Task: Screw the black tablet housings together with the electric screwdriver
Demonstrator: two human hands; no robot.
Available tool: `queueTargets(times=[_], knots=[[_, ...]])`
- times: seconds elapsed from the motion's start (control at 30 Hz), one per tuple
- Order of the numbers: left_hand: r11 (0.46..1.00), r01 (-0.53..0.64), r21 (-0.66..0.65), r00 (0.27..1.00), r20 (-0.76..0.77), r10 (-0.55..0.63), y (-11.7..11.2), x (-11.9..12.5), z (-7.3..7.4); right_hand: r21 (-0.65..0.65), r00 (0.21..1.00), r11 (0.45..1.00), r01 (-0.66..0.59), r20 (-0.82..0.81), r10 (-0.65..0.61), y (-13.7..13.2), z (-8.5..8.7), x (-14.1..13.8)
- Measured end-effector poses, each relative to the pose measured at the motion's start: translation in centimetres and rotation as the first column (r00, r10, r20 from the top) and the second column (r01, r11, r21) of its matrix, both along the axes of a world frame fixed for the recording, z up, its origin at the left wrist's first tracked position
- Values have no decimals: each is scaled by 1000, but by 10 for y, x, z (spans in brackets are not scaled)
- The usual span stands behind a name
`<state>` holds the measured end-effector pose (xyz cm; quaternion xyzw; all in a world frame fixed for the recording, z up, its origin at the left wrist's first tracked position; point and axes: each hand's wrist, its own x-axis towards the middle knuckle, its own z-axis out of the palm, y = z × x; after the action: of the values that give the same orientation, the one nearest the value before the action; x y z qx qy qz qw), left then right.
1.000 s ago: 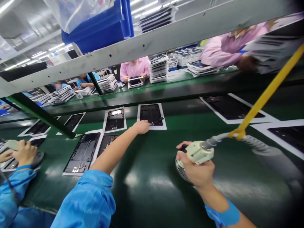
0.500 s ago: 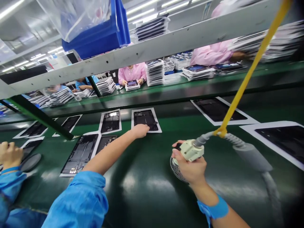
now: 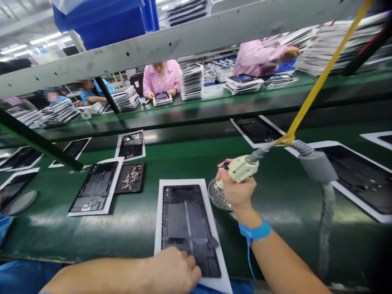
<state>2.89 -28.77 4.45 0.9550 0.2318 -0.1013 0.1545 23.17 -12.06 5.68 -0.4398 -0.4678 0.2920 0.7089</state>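
A black tablet housing lies on a white sheet close in front of me. Over its near edge my left hand rests with fingers curled in; they appear closed on the housing, though the fingertips are partly hidden. My right hand wraps around the cream handle of a corded hand tool. Under that fist sits a round perforated metal disc, to the right of the sheet; whether it belongs to the tool is unclear. A grey cable and a yellow strap run from the tool.
Left of the housing, a dark tray holds small screw-like parts, beside another housing on white paper. More housings lie along the green belt. A shelf beam crosses above. Pink-sleeved people sit beyond, among stacks.
My left hand has drawn the housing and sheet from the far side of the belt toward me. My right hand keeps hold of the tool. The left-side person's hand has left view.
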Motion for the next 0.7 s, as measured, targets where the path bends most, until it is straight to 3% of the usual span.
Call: queueTargets(times=[0.07,0.13,0.23,0.27,0.33,0.4,0.47,0.57,0.7], knots=[[999,-2,-42,1000,6,3,-6,3,-3,-6,1000,1000,0,-4,0,-1,0,0],[990,-45,-135,998,27,49,1,-3,2,-17,1000,1000,9,14,-8,-1,0,1],[931,-295,-214,950,43,310,35,-37,22,-19,999,1000,22,40,-22,0,-1,2],[879,-453,-149,886,31,462,50,-55,29,-17,999,1000,23,39,-22,0,-1,2],[696,-714,77,700,32,714,80,-98,42,-14,999,1000,18,33,-18,0,-1,1],[543,-815,203,559,28,828,103,-142,49,-12,999,1000,12,32,-12,-1,0,0],[478,-842,249,489,-21,872,117,-178,52,-13,999,1000,8,36,-7,-1,1,0],[526,-820,227,526,-61,848,125,-205,51,-17,998,1000,2,61,-1,-1,-1,1],[624,-763,170,617,-100,781,131,-206,49,-31,996,999,11,88,-8,-1,-3,2]])
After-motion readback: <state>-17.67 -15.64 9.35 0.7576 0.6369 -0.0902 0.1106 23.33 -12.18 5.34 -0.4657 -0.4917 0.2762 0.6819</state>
